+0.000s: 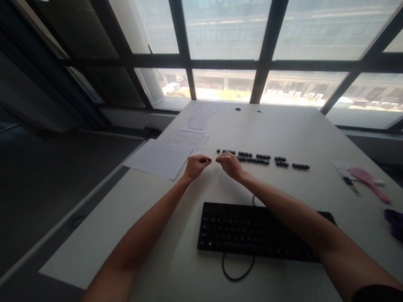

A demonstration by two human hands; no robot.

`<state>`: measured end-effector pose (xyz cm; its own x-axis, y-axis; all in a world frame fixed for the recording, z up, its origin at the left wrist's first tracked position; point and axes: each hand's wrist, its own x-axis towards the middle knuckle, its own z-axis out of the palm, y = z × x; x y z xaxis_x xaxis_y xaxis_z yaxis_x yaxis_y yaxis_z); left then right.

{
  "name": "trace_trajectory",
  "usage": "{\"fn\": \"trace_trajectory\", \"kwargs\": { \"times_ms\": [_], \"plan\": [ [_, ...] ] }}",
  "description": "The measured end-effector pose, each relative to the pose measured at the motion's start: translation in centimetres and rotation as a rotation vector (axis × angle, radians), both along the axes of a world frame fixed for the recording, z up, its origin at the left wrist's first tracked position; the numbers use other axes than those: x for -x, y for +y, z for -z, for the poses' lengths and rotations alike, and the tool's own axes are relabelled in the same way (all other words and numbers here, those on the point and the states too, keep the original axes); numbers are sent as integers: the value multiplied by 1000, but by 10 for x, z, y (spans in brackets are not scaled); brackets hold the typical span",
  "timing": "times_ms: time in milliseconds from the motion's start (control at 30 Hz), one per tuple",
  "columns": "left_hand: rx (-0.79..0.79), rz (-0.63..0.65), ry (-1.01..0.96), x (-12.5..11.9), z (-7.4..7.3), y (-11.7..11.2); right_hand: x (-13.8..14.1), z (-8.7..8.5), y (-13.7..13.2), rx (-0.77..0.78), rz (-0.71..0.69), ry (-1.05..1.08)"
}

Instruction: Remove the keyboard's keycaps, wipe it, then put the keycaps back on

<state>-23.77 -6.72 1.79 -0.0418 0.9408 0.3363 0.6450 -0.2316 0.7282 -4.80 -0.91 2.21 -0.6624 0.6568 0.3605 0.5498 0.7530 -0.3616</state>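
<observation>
Black keycaps (263,156) stand in two short rows across the white table, in small groups. My right hand (230,164) is at the left end of the nearer row, its fingers pinched on a small black keycap (216,160). Just left of it, my left hand (197,164) is closed, thumb and fingertips pressed together; a tiny dark spot shows there, too small to make out. The two sets of fingertips are close but apart. Below them lies a black keyboard (233,228), partly covered by my right forearm.
Written sheets of paper (160,157) lie along the table's left side. A keyboard cable (238,280) loops near the front. At the right are a pink hairbrush (365,176), a small black-ended tool (349,181) and a dark purple item (393,222). Windows stand behind the table.
</observation>
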Motion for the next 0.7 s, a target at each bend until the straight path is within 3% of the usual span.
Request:
{"fn": "trace_trajectory", "kwargs": {
  "times_ms": [100,200,300,433,700],
  "plan": [
    [8,84,-114,-3,-11,-60,-18,-5,-45,38,-90,151],
    [39,153,-104,-9,-16,-119,-37,-4,-100,132,-229,295],
    [52,193,-66,-14,-14,-157,-49,-1,-144,196,-315,266],
    [53,214,-54,-16,-6,-177,-47,1,-168,181,-349,203],
    [-13,228,-38,-20,3,-180,-40,2,-171,109,-348,93]
  ]
}}
